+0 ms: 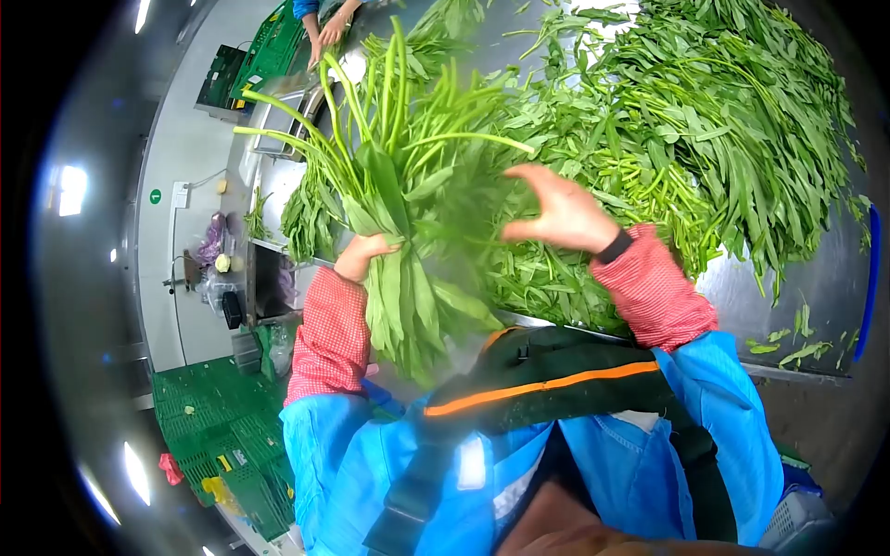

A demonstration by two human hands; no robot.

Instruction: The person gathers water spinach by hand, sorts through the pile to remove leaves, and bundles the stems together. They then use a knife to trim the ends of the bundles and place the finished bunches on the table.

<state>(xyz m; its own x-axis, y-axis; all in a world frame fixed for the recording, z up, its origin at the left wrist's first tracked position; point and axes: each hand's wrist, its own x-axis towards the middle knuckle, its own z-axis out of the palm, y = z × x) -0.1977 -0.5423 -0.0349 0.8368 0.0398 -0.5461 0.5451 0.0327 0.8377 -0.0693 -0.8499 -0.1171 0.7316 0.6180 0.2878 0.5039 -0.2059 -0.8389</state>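
My left hand (363,257) is wrapped round a bunch of leafy green vegetables (380,185), held upright above the table edge with its pale stems pointing up and its leaves hanging below the fist. To the right of the bunch, my right hand (561,211) is in the air with thumb and fingers spread, and nothing shows between them. A black band is on that wrist. Under and behind the right hand lie loose greens, part of a large heap (723,120) that covers the right side of the metal table (797,320).
At the top left, another person's hands (332,32) are over the table's far end. Green crates (218,408) stand at the lower left, and another crate (269,56) is at the upper left. A scale-like device (278,120) sits beyond the bunch. Loose leaves lie near the right edge.
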